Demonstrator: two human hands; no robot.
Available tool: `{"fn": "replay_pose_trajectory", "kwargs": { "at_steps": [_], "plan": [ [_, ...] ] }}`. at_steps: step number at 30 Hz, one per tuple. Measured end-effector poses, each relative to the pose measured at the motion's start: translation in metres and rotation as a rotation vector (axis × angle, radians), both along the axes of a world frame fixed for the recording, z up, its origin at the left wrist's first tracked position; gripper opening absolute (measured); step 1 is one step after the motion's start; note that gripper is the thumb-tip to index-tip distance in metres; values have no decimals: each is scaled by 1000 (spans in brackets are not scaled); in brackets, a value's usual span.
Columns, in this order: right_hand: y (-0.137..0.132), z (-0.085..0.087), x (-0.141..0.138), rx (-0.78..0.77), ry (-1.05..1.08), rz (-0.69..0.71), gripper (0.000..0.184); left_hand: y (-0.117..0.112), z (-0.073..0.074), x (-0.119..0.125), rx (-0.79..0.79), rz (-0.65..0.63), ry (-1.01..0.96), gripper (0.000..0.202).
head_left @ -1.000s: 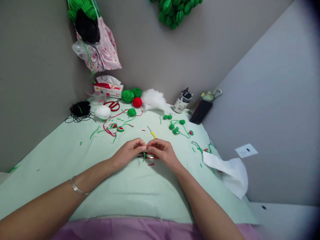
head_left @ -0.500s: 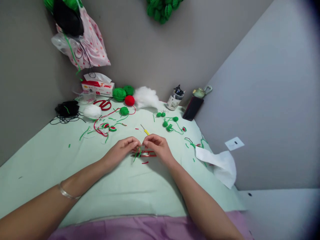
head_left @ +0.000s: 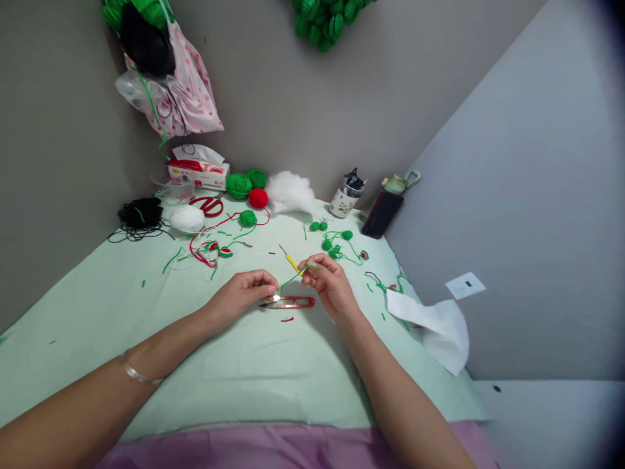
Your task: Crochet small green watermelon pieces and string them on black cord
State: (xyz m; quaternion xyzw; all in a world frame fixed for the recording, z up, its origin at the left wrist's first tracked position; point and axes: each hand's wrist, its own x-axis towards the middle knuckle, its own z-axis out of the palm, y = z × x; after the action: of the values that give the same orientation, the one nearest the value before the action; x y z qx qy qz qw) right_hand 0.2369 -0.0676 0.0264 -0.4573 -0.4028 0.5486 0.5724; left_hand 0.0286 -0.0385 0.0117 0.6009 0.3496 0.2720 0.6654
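A strand of green yarn (head_left: 291, 280) runs between my two hands above the table. My left hand (head_left: 244, 294) is closed in a pinch at its lower end, where a small whitish bit shows by the fingertips; the rest is hidden by the fingers. Higher up and to the right, my right hand (head_left: 332, 283) grips the other end of the yarn between thumb and fingers. Red-handled thread snips (head_left: 297, 302) lie on the cloth just beneath the hands. A yellow-handled crochet hook (head_left: 291, 262) rests behind them, its handle end close to my right fingers.
Balls of green yarn (head_left: 239, 186), red yarn (head_left: 258, 198) and white yarn (head_left: 187, 219) sit at the back, with stuffing (head_left: 291, 193) beside them. Red scissors (head_left: 209, 206) lie left. Small green crocheted pieces (head_left: 334, 252), a phone (head_left: 382, 213) and white paper (head_left: 442, 326) are right.
My right hand has moved right and slightly up, away from my left hand, drawing the green yarn out between them. The snips show more fully. The view has shifted a little.
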Motion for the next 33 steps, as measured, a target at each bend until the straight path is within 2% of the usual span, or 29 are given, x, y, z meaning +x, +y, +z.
{"fn": "replay_pose_trajectory", "kwargs": {
  "at_steps": [5,8,13,15,18,22,25,27,30,33],
  "plan": [
    [1,1,3,-9,9,20,19,-1,-1,1,7,59,-13,31],
    [-1,-4,-3,6,-42,82,16,-2,-3,2,10,27,-13,36],
    [-4,-7,-13,-29,-99,162,18,-5,-3,4,74,-36,11,26],
    [-3,-4,-13,-30,-57,115,21,-5,-3,3,99,-45,26,27],
    [1,3,-3,19,-54,-26,25,-4,-2,2,96,-35,57,26],
    [5,24,45,80,-294,-229,26,-3,-2,1,83,-8,82,29],
    [1,41,104,94,-455,-390,25,-1,-4,0,71,-10,88,30],
    [-9,46,144,66,-596,-478,24,-1,-5,0,61,-14,83,31],
    [-33,37,188,-79,-801,-507,18,0,-3,-1,39,15,69,31],
    [-67,19,207,-234,-953,-400,17,2,5,-2,19,86,39,32]
  ]
}}
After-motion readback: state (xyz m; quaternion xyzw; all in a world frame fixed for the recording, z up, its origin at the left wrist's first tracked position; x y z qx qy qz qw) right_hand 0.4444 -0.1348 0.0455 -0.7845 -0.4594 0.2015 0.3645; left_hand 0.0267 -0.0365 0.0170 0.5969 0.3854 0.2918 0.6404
